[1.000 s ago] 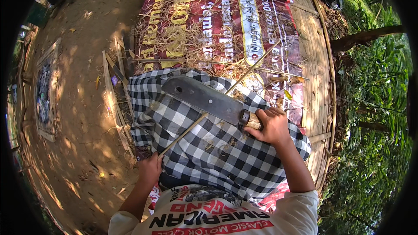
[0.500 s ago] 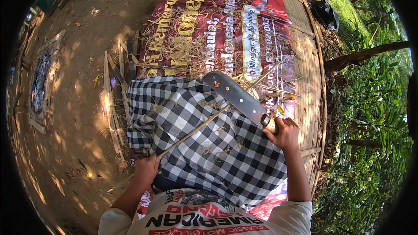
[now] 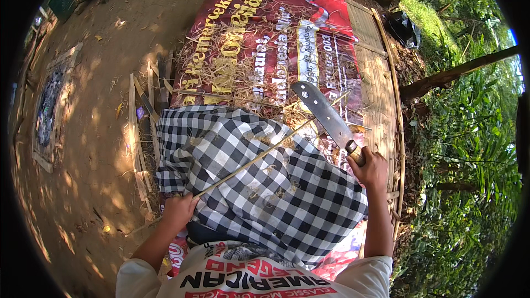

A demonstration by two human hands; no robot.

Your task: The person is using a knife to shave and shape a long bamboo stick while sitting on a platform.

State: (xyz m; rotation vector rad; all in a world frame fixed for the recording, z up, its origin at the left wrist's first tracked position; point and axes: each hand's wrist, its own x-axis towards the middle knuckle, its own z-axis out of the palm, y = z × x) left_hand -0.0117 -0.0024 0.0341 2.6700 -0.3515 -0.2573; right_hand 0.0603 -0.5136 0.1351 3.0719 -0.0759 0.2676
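My right hand [image 3: 371, 170] is closed round the wooden handle of a machete [image 3: 327, 116] with a broad, dark blade and several round marks or holes along it. The blade slants up and left, its lower part over the far end of a thin bamboo strip [image 3: 259, 156]. My left hand [image 3: 179, 209] grips the near end of that strip, which runs diagonally across my lap. Over my legs lies a black-and-white checked cloth [image 3: 232, 171] with some shavings on it. Whether the blade touches the strip cannot be made out.
A red printed banner [image 3: 221, 38], strewn with curly shavings [image 3: 204, 69], covers a bamboo platform [image 3: 381, 99]. Split bamboo pieces [image 3: 144, 132] lean at its left edge. Dirt ground with a framed ash pit [image 3: 52, 105] lies left; a black bag [image 3: 402, 28] and plants stand right.
My right hand has moved the machete right and the blade tip has swung up, away from the cloth toward the strip's far end. My left hand keeps its hold, shifting slightly.
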